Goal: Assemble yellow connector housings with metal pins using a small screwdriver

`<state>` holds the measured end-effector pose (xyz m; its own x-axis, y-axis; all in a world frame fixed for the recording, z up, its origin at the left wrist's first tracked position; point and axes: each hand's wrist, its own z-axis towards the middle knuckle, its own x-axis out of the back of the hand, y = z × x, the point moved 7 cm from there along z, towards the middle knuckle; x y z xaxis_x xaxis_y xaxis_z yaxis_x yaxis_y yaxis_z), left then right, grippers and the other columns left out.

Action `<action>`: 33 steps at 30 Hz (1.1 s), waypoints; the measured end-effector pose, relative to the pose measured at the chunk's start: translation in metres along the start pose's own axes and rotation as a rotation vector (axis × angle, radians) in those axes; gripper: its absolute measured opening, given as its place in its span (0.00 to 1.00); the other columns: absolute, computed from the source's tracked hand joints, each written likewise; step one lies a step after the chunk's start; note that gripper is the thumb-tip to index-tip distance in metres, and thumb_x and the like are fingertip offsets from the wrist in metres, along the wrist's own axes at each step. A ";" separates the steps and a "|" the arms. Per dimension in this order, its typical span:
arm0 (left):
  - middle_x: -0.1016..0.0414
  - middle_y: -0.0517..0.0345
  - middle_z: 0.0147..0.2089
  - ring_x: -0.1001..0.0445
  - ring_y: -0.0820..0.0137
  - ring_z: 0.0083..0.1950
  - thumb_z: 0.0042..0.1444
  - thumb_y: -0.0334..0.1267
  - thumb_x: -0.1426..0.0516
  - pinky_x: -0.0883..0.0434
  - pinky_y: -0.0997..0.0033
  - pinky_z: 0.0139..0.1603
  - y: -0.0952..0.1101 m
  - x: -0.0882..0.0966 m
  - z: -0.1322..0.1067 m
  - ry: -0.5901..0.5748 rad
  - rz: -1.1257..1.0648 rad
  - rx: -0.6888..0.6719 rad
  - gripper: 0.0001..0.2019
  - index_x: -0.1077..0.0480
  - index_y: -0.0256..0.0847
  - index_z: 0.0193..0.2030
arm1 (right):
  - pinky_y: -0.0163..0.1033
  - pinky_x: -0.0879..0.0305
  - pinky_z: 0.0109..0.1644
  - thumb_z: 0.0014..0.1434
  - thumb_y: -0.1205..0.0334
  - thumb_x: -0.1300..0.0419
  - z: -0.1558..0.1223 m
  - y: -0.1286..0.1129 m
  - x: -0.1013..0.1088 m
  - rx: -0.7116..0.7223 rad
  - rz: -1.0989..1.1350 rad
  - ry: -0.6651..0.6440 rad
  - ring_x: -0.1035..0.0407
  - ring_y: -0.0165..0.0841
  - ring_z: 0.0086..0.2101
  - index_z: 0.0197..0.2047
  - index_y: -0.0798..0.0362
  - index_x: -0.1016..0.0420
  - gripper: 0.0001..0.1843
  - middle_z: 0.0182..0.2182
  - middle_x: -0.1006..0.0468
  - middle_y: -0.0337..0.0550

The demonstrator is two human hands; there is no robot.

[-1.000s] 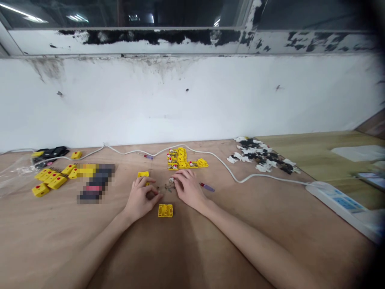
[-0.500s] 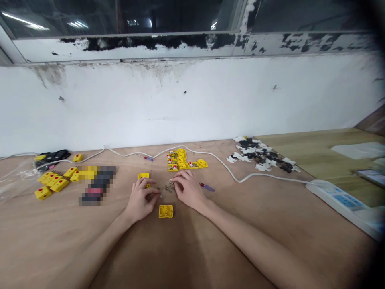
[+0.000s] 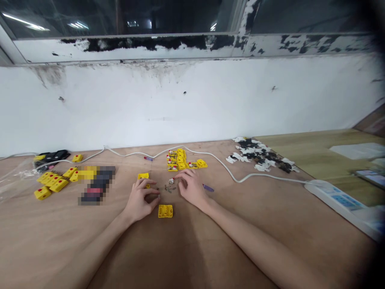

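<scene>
My left hand point(image 3: 142, 200) rests on the table with thumb and index fingertips nearly together; whatever is between them is too small to make out. Behind its fingers is a yellow plastic case half point(image 3: 143, 176), partly hidden. My right hand point(image 3: 191, 188) is open, thumb and index finger apart. Just left of its fingertips lies a small white part with a bit of red point(image 3: 171, 181). Small metal pieces point(image 3: 169, 188) lie between the hands. Nearer to me sits an open yellow case half point(image 3: 165, 211) with its hollow inside facing up.
Yellow cases with red-and-white parts point(image 3: 180, 160) stand behind my hands. A purple screwdriver point(image 3: 208, 188) is beside my right hand. Closed yellow cases point(image 3: 58, 183) lie left. A white cable point(image 3: 222, 160) runs to a power strip point(image 3: 339, 196); black and white pieces point(image 3: 260, 154) are piled behind it.
My right hand has moved slightly right and its fingers have parted, leaving the small white part on the table. The left thumb and index finger have drawn closer together.
</scene>
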<state>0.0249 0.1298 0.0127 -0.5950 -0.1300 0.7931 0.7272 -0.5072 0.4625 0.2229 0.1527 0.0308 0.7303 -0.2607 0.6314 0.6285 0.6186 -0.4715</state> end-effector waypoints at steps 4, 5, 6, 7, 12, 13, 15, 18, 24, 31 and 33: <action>0.26 0.54 0.53 0.33 0.55 0.58 0.49 0.37 0.33 0.37 0.45 0.61 0.000 0.003 0.002 0.014 -0.110 0.043 0.06 0.20 0.48 0.35 | 0.45 0.34 0.50 0.53 0.79 0.46 0.002 -0.002 0.001 0.033 0.009 -0.052 0.33 0.40 0.44 0.41 0.51 0.24 0.17 0.39 0.25 0.44; 0.26 0.53 0.53 0.33 0.55 0.58 0.50 0.37 0.34 0.37 0.46 0.62 0.003 0.005 0.002 0.022 -0.157 0.038 0.05 0.20 0.48 0.35 | 0.45 0.34 0.51 0.53 0.79 0.46 0.002 0.000 0.006 0.030 -0.024 -0.053 0.33 0.40 0.45 0.42 0.52 0.24 0.18 0.40 0.25 0.45; 0.26 0.53 0.53 0.32 0.56 0.58 0.51 0.37 0.34 0.36 0.47 0.62 0.007 0.007 0.002 0.025 -0.210 0.028 0.05 0.20 0.47 0.36 | 0.46 0.35 0.52 0.53 0.78 0.46 0.001 0.002 0.012 0.018 -0.075 -0.049 0.33 0.41 0.46 0.43 0.52 0.25 0.18 0.42 0.25 0.46; 0.26 0.52 0.53 0.31 0.57 0.58 0.52 0.37 0.35 0.36 0.48 0.62 0.012 0.008 0.001 0.025 -0.266 0.011 0.05 0.20 0.47 0.37 | 0.47 0.35 0.53 0.53 0.77 0.45 -0.001 0.007 0.022 -0.005 -0.150 -0.035 0.33 0.42 0.47 0.45 0.53 0.25 0.18 0.43 0.25 0.47; 0.23 0.50 0.48 0.25 0.62 0.52 0.52 0.35 0.35 0.28 0.58 0.55 0.041 0.003 -0.005 -0.036 -0.497 -0.124 0.07 0.21 0.44 0.39 | 0.54 0.35 0.52 0.57 0.60 0.39 -0.033 0.044 0.075 -0.168 -0.458 -0.037 0.32 0.49 0.46 0.47 0.54 0.25 0.14 0.44 0.24 0.51; 0.22 0.50 0.47 0.24 0.63 0.51 0.52 0.34 0.35 0.27 0.59 0.54 0.044 0.001 -0.006 -0.055 -0.519 -0.142 0.07 0.21 0.43 0.39 | 0.52 0.34 0.50 0.59 0.57 0.39 -0.041 0.050 0.081 -0.178 -0.426 -0.066 0.30 0.47 0.45 0.45 0.53 0.24 0.13 0.43 0.24 0.50; 0.21 0.51 0.44 0.23 0.64 0.47 0.52 0.34 0.36 0.26 0.62 0.50 0.044 -0.003 -0.008 -0.089 -0.543 -0.135 0.07 0.22 0.43 0.40 | 0.51 0.33 0.49 0.60 0.53 0.38 -0.054 0.058 0.086 -0.174 -0.355 -0.120 0.29 0.46 0.44 0.42 0.49 0.22 0.11 0.42 0.23 0.47; 0.19 0.52 0.42 0.22 0.66 0.42 0.53 0.34 0.36 0.25 0.65 0.46 0.040 -0.006 -0.007 -0.126 -0.542 -0.083 0.07 0.22 0.42 0.40 | 0.51 0.31 0.47 0.62 0.51 0.39 -0.062 0.067 0.087 -0.226 -0.181 -0.117 0.26 0.44 0.41 0.38 0.48 0.20 0.11 0.39 0.21 0.46; 0.19 0.53 0.42 0.21 0.66 0.42 0.52 0.33 0.36 0.26 0.66 0.45 0.042 -0.006 -0.006 -0.161 -0.521 -0.084 0.07 0.22 0.41 0.39 | 0.53 0.27 0.51 0.54 0.46 0.31 -0.048 0.092 0.089 -0.558 0.463 0.206 0.23 0.44 0.41 0.41 0.51 0.21 0.18 0.39 0.17 0.47; 0.19 0.52 0.42 0.22 0.65 0.42 0.51 0.33 0.36 0.27 0.65 0.47 0.044 -0.009 -0.007 -0.192 -0.469 -0.098 0.08 0.21 0.41 0.39 | 0.48 0.20 0.39 0.51 0.48 0.28 0.014 0.049 0.069 -0.470 0.806 0.376 0.21 0.40 0.35 0.44 0.51 0.27 0.23 0.38 0.17 0.46; 0.19 0.52 0.42 0.22 0.65 0.43 0.52 0.33 0.37 0.27 0.65 0.47 0.044 -0.009 -0.008 -0.200 -0.463 -0.097 0.08 0.21 0.41 0.40 | 0.45 0.20 0.35 0.51 0.47 0.29 0.024 0.034 0.053 -0.460 0.846 0.352 0.20 0.41 0.37 0.44 0.49 0.30 0.23 0.39 0.18 0.46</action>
<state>0.0595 0.1023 0.0229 -0.7628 0.2879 0.5790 0.3624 -0.5511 0.7516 0.2767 0.1775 0.0626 0.9726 -0.1192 -0.1995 -0.1417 0.3763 -0.9156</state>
